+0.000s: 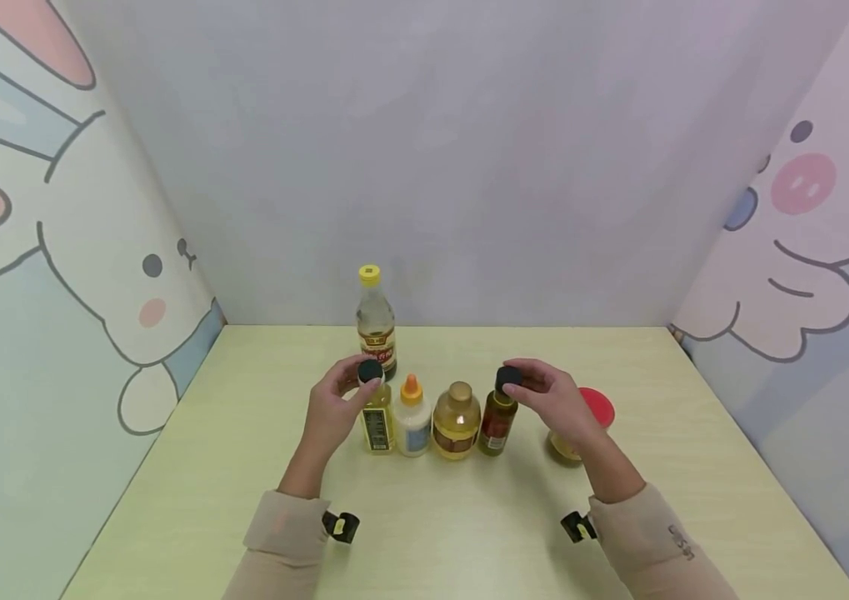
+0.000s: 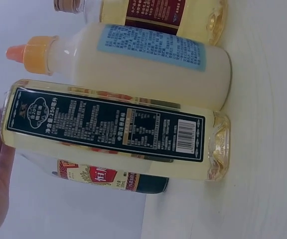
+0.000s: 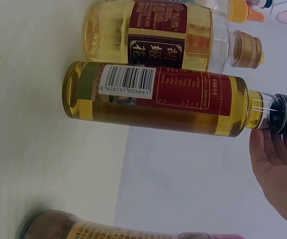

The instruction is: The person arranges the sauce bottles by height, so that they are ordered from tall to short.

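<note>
My left hand (image 1: pixel 332 402) pinches the black cap of a square glass oil bottle (image 1: pixel 378 428), which stands upright on the table. In the left wrist view, this bottle's dark green label (image 2: pixel 106 124) faces the camera. My right hand (image 1: pixel 553 403) grips the black cap of a round oil bottle (image 1: pixel 496 427) with a red label. The right wrist view shows fingers (image 3: pixel 270 154) at the neck of that round bottle (image 3: pixel 178 102). Between the two stand a white squeeze bottle (image 1: pixel 413 429) with an orange tip and a stout gold-capped oil bottle (image 1: pixel 456 429), forming a row.
Behind the square bottle stands a tall yellow-capped bottle (image 1: pixel 375 321). A jar with a red lid (image 1: pixel 599 407) is partly hidden by my right wrist. The pale table (image 1: pixel 431 533) meets a grey back wall (image 1: pixel 431 167), and cartoon-printed panels flank both sides.
</note>
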Demonstrator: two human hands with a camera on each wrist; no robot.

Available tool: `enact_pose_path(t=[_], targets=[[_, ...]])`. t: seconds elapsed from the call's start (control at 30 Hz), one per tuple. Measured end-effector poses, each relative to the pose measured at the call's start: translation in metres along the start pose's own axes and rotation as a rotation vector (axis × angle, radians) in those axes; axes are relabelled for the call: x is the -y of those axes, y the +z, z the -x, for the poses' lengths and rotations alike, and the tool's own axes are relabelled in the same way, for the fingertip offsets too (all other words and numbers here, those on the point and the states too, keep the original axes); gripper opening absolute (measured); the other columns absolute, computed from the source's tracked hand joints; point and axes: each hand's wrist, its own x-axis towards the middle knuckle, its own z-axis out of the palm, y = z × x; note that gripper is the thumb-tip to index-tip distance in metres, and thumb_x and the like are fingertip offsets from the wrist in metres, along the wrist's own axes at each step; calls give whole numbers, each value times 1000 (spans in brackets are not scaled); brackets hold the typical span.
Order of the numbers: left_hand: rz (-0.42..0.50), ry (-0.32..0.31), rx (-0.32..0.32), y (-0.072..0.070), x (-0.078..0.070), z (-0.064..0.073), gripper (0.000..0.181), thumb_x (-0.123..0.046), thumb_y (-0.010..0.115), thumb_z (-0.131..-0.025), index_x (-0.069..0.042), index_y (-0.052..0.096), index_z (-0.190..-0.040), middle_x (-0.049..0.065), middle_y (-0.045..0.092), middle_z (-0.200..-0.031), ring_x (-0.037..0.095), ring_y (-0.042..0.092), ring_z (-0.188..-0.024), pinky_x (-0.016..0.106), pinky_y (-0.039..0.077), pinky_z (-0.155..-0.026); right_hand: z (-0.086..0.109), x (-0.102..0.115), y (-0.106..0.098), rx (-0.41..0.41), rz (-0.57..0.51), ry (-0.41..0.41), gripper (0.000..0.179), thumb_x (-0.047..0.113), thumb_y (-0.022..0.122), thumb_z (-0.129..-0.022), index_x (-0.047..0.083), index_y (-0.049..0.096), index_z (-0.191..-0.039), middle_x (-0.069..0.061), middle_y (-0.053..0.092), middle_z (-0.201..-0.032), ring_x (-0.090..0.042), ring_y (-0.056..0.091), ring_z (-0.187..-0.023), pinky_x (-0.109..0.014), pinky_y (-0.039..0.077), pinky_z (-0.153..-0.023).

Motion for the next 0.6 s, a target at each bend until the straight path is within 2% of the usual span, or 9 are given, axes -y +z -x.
enact_pose_path(t=[0.17,0.43,0.6], targets=[[41,-86,15,-2,19,-6,37,-5,69,-91,3,59,-126,18,59,-125,30,58,-111,32,48,-95,0,1,0,-7,13,-2,47,19,70,-93,-1,55,-132,-20,58,-123,-31,58,-111,-35,49,-94],[53,-104,46,-4,16,-6,38,-12,69,-92,0,60,-127,18,61,-122,29,60,-111,27,50,-89,2,2,0,-8,36,5,47,20,69,-93,-1,55,-133,-20,59,-122,-30,58,-110,-40,49,-95],[26,-126,41,-6,14,-8,38,-13,68,-93,-1,59,-128,18,62,-120,29,61,-110,29,51,-88,2,2,0,-4,36,11,47,21,69,-93,0,55,-133,-19,59,-122,-30,58,-110,-41,48,-96]])
